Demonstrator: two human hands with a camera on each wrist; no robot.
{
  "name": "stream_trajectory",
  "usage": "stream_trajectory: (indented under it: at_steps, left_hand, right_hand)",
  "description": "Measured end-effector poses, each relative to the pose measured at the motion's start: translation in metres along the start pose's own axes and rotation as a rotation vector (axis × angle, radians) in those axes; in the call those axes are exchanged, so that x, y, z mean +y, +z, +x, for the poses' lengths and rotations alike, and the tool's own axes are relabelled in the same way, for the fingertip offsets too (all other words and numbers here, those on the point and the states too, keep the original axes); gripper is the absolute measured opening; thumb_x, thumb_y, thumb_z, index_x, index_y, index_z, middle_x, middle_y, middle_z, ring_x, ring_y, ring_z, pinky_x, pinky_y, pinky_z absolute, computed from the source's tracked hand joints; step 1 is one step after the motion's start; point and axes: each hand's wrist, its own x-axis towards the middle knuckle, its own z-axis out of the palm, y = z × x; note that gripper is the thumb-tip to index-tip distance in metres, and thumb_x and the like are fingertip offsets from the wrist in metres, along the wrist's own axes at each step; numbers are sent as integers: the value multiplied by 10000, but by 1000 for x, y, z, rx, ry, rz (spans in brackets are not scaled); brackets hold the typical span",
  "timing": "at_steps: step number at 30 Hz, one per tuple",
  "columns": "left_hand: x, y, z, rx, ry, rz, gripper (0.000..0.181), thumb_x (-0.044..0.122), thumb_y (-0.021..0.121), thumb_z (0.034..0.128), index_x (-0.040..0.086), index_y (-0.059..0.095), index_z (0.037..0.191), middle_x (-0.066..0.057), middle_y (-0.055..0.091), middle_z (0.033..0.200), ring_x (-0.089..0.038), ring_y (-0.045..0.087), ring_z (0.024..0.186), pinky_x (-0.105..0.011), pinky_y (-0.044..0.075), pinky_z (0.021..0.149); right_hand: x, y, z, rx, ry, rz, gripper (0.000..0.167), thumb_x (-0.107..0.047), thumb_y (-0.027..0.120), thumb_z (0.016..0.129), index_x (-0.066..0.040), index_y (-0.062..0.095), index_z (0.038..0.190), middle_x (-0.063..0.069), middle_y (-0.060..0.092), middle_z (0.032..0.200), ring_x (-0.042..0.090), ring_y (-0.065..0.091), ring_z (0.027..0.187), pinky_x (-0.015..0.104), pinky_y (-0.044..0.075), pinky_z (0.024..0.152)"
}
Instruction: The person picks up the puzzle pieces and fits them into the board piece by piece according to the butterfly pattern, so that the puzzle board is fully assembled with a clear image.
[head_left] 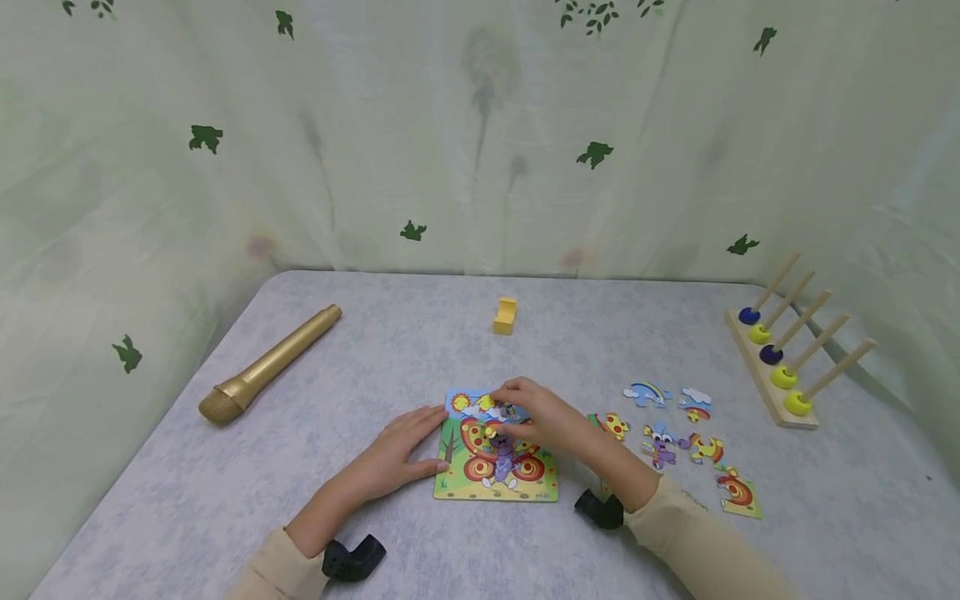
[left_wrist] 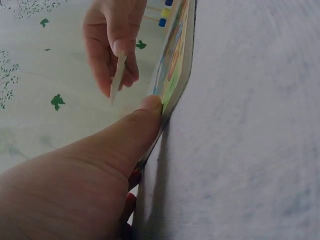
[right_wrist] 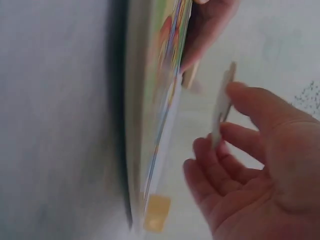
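Note:
A square butterfly puzzle board [head_left: 480, 487] lies on the table in the head view. My left hand [head_left: 390, 462] rests at its left edge, thumb on the near-left part and the other fingers along the upper-left side; the left wrist view shows the thumb [left_wrist: 142, 117] pressing the board's edge. Above the board's upper right, my right hand [head_left: 543, 417] pinches a thin puzzle piece [right_wrist: 225, 100] between thumb and fingers, held off the board in the right wrist view. The picture on that piece cannot be made out.
Several loose puzzle pieces [head_left: 660, 446] lie right of the board, some partly behind the right forearm. A gold microphone [head_left: 273, 362] lies at the left, a small yellow block [head_left: 505, 317] stands behind the board, and a wooden peg rack [head_left: 772, 375] with discs stands at the far right.

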Motion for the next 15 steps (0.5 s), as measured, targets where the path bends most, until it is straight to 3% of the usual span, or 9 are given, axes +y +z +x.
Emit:
stream_trajectory:
  at_steps: [7, 15]
  left_hand:
    - [0, 0, 1, 5, 10, 7, 730, 454, 589, 831, 88, 319, 1401, -86, 286, 1433, -286, 206, 1311, -495, 161, 1029]
    - [1, -2, 1, -13, -4, 21, 728, 440, 598, 830, 95, 313, 1405, -77, 273, 1439, -273, 200, 1313, -482, 170, 1031]
  right_hand:
    - [3, 16, 9, -82, -21, -62, 432, -271, 595, 872, -92, 522, 1257, 53, 471, 1183, 154, 479, 1035, 286, 430, 842]
    - [7, 18, 12, -132, -8, -116, 444, -271, 600, 871, -110, 512, 1275, 53, 462, 1224, 173, 456, 1081, 318, 412, 878]
